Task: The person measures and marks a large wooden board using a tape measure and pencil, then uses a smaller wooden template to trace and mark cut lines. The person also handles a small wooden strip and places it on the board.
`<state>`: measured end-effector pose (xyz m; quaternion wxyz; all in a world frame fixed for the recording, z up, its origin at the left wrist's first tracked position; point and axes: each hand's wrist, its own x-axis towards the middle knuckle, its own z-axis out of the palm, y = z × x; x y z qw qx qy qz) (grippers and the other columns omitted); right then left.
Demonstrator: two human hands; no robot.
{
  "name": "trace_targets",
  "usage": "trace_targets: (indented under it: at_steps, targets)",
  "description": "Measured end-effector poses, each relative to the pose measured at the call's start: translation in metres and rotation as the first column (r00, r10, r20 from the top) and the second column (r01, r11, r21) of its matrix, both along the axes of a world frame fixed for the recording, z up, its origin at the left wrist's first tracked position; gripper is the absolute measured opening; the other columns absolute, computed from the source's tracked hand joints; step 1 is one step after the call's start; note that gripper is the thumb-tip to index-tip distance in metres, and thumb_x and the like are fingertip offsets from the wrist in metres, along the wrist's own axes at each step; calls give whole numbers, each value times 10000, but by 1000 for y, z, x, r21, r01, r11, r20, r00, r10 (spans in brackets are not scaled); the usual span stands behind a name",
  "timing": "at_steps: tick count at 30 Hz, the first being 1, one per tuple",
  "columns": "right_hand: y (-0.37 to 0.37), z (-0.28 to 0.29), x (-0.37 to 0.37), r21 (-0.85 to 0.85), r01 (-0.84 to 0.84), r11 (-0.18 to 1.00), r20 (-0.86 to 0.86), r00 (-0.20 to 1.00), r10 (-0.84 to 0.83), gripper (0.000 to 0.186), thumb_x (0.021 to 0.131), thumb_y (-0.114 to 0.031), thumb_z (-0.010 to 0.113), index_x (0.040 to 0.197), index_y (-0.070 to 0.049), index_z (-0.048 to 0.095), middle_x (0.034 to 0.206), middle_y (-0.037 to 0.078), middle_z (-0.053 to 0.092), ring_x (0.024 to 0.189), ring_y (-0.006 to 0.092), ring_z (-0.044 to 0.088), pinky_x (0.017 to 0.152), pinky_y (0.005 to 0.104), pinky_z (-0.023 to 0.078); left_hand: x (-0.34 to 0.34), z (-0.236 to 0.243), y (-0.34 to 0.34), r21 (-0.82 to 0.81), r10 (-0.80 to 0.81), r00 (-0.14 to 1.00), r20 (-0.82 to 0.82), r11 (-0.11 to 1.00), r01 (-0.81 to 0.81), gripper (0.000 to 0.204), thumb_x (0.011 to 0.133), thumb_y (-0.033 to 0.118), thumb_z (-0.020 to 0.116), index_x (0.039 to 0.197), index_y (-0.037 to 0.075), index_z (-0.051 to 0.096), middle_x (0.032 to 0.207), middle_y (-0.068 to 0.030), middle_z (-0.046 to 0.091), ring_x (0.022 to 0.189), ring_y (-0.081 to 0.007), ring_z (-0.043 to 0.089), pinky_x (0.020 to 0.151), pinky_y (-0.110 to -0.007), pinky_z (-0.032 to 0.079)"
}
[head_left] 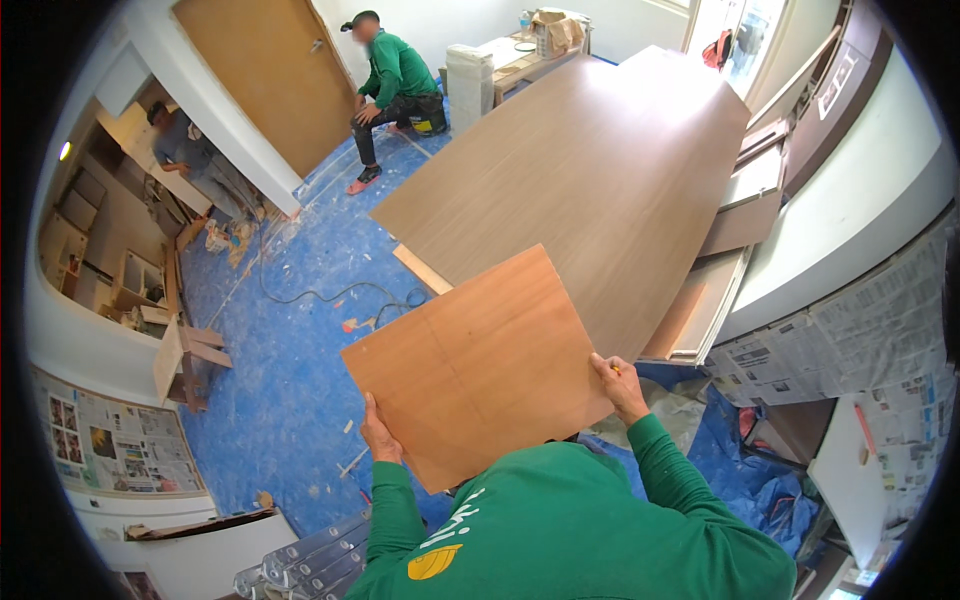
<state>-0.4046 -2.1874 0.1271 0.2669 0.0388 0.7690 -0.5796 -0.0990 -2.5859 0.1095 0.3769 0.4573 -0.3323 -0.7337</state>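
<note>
Several newspaper pages (118,440) cover a low surface at the far left, bent by the lens. Above them, an opening in the white wall (222,95) shows a person in grey (190,150) standing beside a pale board. Nearer, a small wooden piece (185,360) stands on blue floor sheeting (280,370), which is scuffed white and strewn with scraps (348,426). A brown door (255,70) fills part of the wall beyond, and a dark cable (300,296) snakes across the sheeting. Clear plastic pieces (315,560) lie at the lower edge.

In the middle, the left grip (380,432) clasps the left side of a reddish-brown wooden panel (480,370), thumb upright along it, the other fingers mostly hidden. The panel is held up at a slant before the green-sleeved person, overlapping in view the near part of a larger brown sheet (570,190); whether they touch, I cannot tell. Farther back, a person in green (400,65) is lowered close to the floor.

The brown sheet lies flat, its far end whitened by glare, near a table (522,78) carrying a paper bag (558,35). The right grip (620,388) pinches the panel's right edge, a small yellow thing (616,371) at its fingers. Farther right are stacked boards (738,222), newspaper lining (840,310), crumpled blue plastic (745,475) and a white board (850,485)
</note>
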Motion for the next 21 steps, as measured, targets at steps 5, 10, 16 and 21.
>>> trace_targets:
  at_steps: [5, 10, 16, 21]
  targets:
    - [0, -3, -2, 11, -4, 1000, 3, 1000, 4, 469, 1009, -515, 775, 879, -72, 696, 769, -64, 532, 725, 59, 450, 637, 264, 366, -6, 4, -1, 8, -20, 1000, -6, 1000, 20, 591, 1096, 410, 677, 1421, -82, 639, 1376, -157, 718, 1184, -277, 726, 992, -411, 605]
    - [-5, -1, -4, 14, -6, 1000, 4, 1000, 6, 496, 997, -530, 767, 894, -47, 714, 786, -42, 560, 740, 76, 471, 648, 285, 391, -5, -7, -12, 2, -16, 1000, -4, 1000, 16, 581, 1095, 405, 678, 1413, -80, 644, 1363, -155, 722, 1172, -276, 730, 980, -408, 612]
    - [-13, 0, -7, 37, -7, 999, 19, 1000, 7, 520, 985, -544, 765, 919, -30, 731, 799, -26, 587, 751, 87, 496, 659, 297, 409, -5, -5, -15, 7, 8, 1000, 18, 1000, -8, 559, 1092, 397, 682, 1390, -75, 662, 1342, -149, 732, 1158, -268, 731, 972, -408, 612]
    - [-18, -9, -9, -12, -49, 999, -33, 998, 48, 502, 1003, -525, 762, 910, -33, 727, 781, -49, 559, 729, 73, 480, 642, 279, 381, 0, 12, -19, -18, 65, 998, 15, 998, -64, 529, 1085, 373, 696, 1380, -66, 675, 1343, -137, 733, 1156, -262, 726, 982, -407, 597]
